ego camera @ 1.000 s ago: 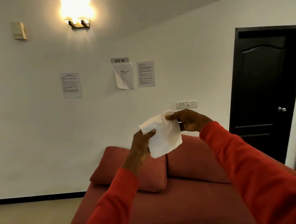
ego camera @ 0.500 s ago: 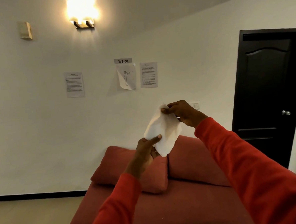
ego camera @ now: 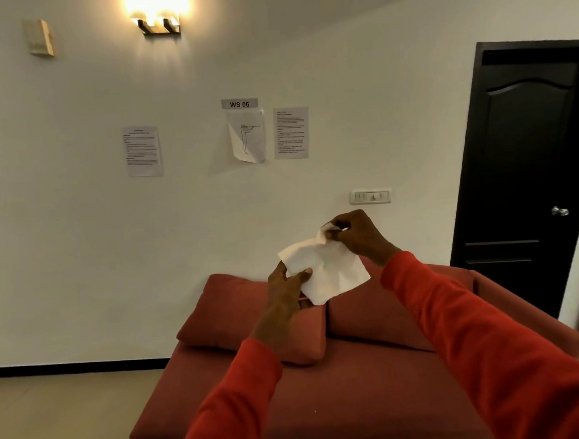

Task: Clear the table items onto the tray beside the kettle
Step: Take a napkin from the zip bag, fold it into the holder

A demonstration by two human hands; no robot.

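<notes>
Both hands raised: left hand [ego camera: 287, 289] fingers clamp the napkin [ego camera: 325, 271] at nine o'clock, right hand [ego camera: 360, 237] pinches its twelve o'clock corner, seemingly to spread it.

You hold a white napkin [ego camera: 325, 268] up in front of you with both hands. Your left hand [ego camera: 285, 287] pinches its lower left edge; your right hand [ego camera: 360, 235] pinches the upper corner. Both sleeves are red. Beyond the napkin sits a red sofa [ego camera: 359, 384] against the far wall, with a dark door [ego camera: 529, 170] at right.
</notes>
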